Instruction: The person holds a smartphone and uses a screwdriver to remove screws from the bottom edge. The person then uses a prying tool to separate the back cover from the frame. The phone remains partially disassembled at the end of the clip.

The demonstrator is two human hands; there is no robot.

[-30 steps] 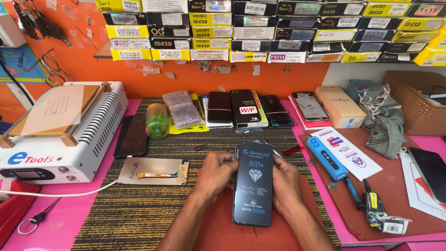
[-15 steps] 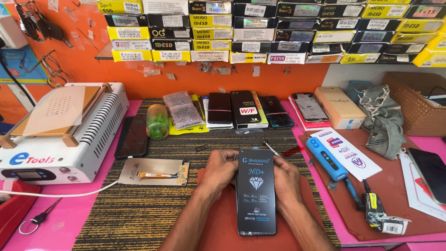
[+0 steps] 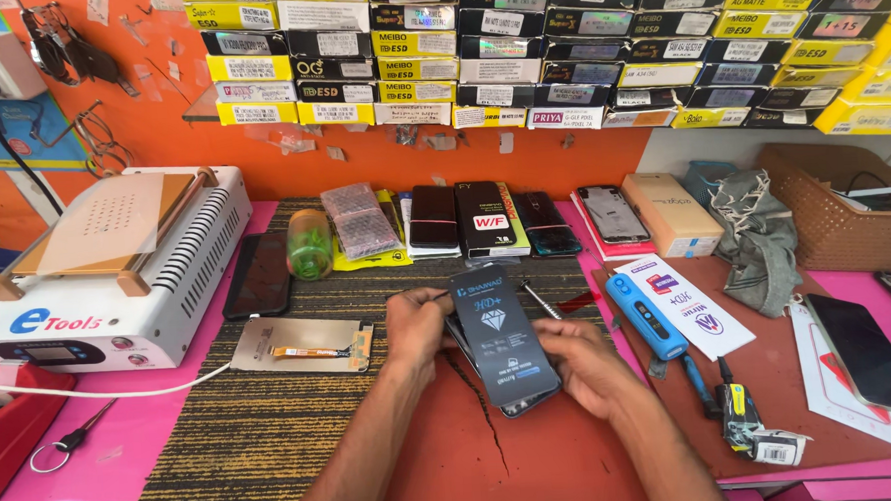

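Dark glass fills our grip: we hold a phone (image 3: 505,340) flat between both hands above the orange mat (image 3: 535,457), screen side up. Our left hand (image 3: 416,325) closes on its left edge, our right hand (image 3: 581,363) cups the lower right corner, probably to keep it steady and level. Right of the phone lies a blue tool (image 3: 647,316). Further right, a woven basket (image 3: 833,226) holds what looks like a cable; the rest of its contents we cannot make out.
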